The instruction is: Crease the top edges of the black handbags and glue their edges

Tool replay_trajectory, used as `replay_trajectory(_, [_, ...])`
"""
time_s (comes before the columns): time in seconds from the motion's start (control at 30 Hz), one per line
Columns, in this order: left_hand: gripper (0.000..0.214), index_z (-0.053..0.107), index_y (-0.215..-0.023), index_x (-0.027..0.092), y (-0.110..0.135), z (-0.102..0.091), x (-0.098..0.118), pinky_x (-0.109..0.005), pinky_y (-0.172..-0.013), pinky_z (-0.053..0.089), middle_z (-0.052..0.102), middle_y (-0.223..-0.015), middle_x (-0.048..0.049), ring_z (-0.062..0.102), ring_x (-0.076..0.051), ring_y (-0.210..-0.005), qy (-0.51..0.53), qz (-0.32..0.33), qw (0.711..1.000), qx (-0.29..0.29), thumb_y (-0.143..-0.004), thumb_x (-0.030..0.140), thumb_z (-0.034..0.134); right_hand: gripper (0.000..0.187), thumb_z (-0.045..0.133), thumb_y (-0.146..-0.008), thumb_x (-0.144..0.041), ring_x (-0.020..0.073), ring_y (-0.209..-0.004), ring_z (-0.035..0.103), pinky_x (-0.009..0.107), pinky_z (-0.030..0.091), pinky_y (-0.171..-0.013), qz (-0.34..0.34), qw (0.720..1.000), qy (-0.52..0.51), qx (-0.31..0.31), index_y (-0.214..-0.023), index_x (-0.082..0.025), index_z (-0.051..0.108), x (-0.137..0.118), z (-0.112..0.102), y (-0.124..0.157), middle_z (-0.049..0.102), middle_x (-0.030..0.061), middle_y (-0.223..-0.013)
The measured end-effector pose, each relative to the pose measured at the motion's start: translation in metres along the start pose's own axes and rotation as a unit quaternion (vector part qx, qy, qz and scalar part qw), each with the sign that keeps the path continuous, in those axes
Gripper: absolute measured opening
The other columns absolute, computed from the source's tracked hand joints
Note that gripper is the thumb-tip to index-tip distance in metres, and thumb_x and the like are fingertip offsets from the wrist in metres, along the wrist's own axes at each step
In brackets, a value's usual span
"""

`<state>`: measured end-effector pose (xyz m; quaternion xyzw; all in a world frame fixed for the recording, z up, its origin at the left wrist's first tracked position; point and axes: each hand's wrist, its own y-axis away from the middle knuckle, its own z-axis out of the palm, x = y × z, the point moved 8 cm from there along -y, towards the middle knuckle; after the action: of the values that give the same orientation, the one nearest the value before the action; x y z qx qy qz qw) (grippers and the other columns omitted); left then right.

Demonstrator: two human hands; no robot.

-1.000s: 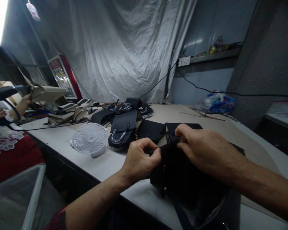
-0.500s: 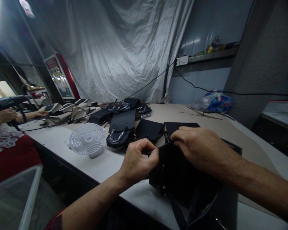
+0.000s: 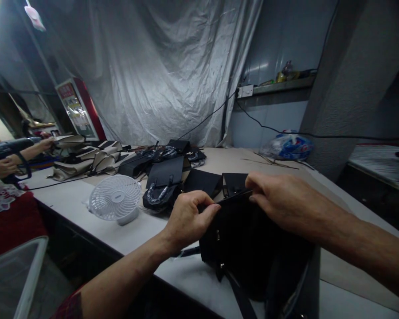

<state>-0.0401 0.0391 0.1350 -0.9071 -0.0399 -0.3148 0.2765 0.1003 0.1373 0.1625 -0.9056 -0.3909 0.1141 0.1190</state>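
A black bag (image 3: 249,248) stands on the white table (image 3: 146,226) right in front of me. My left hand (image 3: 188,219) pinches the bag's top edge at its left corner, fingers curled shut on it. My right hand (image 3: 282,204) grips the same top edge further right, thumb under and fingers over. A strap hangs from the bag toward the table's near edge. Other black bags (image 3: 168,179) lie just behind it.
A small white fan (image 3: 115,204) sits left of the bags. Beige bags (image 3: 86,157) are piled at the far left, where another person's hands (image 3: 0,167) hold a dark tool. A blue plastic bag (image 3: 287,146) lies at the back right. A cable crosses the table.
The bag's top edge has risen slightly in both hands, which stay closed on it. My view has shifted a little to the right. The other person's hand has reached toward the beige pile.
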Motion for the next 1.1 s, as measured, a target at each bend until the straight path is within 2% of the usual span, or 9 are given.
replay_trajectory(0.1, [0.018,0.065,-0.066,0.015,0.0,0.001,-0.001,-0.022,-0.06,0.038,0.063,-0.063,0.0017,0.054,-0.009,-0.06,0.005,0.0,1.0,-0.007,-0.08,0.025,0.062,0.008,0.054,-0.08,-0.019,0.0172,-0.067,0.058,0.027,0.032,-0.056,-0.001,1.0,0.007,-0.009,-0.084,-0.024,0.059,0.011,0.0,-0.001,0.064,-0.0002,-0.071])
replay_trajectory(0.4, [0.018,0.063,-0.064,0.015,0.002,0.003,0.003,-0.021,-0.059,0.038,0.061,-0.062,0.0023,0.054,-0.009,-0.059,0.015,0.005,1.0,-0.016,-0.079,0.024,0.062,0.015,0.051,-0.083,-0.021,0.0196,-0.077,0.061,0.029,0.038,-0.065,-0.056,0.998,0.033,0.001,-0.088,-0.023,0.066,0.01,0.008,-0.007,0.068,0.0024,-0.085])
replay_trajectory(0.5, [0.018,0.063,-0.064,0.015,0.002,0.003,0.003,-0.021,-0.06,0.039,0.061,-0.062,0.0022,0.054,-0.009,-0.059,0.017,0.005,1.0,-0.018,-0.08,0.024,0.062,0.018,0.051,-0.083,-0.02,0.018,-0.077,0.06,0.028,0.037,-0.064,-0.064,0.998,0.025,0.008,-0.089,-0.024,0.067,0.009,0.008,-0.01,0.069,0.0017,-0.088])
replay_trajectory(0.73, [0.019,0.063,-0.067,0.016,0.002,0.005,0.0,-0.021,-0.058,0.039,0.06,-0.064,0.0021,0.054,-0.009,-0.06,0.005,-0.002,1.0,-0.03,-0.082,0.028,0.059,0.018,0.049,-0.083,-0.017,0.0167,-0.071,0.058,0.028,0.033,-0.058,-0.062,0.997,0.053,0.003,-0.081,-0.022,0.066,0.004,0.006,-0.01,0.068,0.0031,-0.081])
replay_trajectory(0.8, [0.02,0.063,-0.068,0.016,-0.003,0.004,0.002,-0.021,-0.056,0.037,0.06,-0.063,0.0023,0.053,-0.01,-0.059,-0.019,0.004,0.998,-0.056,-0.083,0.029,0.057,0.018,0.048,-0.083,-0.017,0.0169,-0.069,0.058,0.028,0.031,-0.057,-0.064,0.996,0.063,0.001,-0.08,-0.02,0.065,0.003,0.005,-0.01,0.068,0.0048,-0.08])
replay_trajectory(0.9, [0.017,0.065,-0.074,0.018,-0.017,0.01,0.014,-0.021,-0.055,0.036,0.063,-0.066,0.0021,0.055,-0.011,-0.06,-0.065,0.036,0.989,-0.127,-0.082,0.029,0.056,0.018,0.046,-0.083,-0.016,0.0176,-0.067,0.058,0.029,0.028,-0.055,-0.063,0.995,0.083,-0.009,-0.077,-0.019,0.063,0.0,0.005,-0.009,0.067,0.006,-0.079])
replay_trajectory(1.0, [0.015,0.069,-0.084,0.021,-0.037,0.025,0.033,-0.023,-0.057,0.038,0.069,-0.077,0.0002,0.06,-0.015,-0.068,-0.119,0.086,0.97,-0.193,-0.078,0.033,0.061,0.018,0.045,-0.082,-0.015,0.0189,-0.067,0.059,0.03,0.028,-0.054,-0.055,0.994,0.088,-0.017,-0.081,-0.02,0.063,-0.003,0.005,-0.009,0.067,0.0059,-0.081])
replay_trajectory(1.1, [0.016,0.071,-0.087,0.022,-0.053,0.045,0.051,-0.025,-0.061,0.041,0.072,-0.081,-0.0022,0.063,-0.018,-0.075,-0.168,0.151,0.947,-0.227,-0.075,0.028,0.063,0.021,0.044,-0.083,-0.015,0.0207,-0.072,0.062,0.031,0.029,-0.056,-0.046,0.995,0.084,-0.015,-0.086,-0.021,0.064,0.0,0.002,-0.007,0.068,0.0061,-0.085])
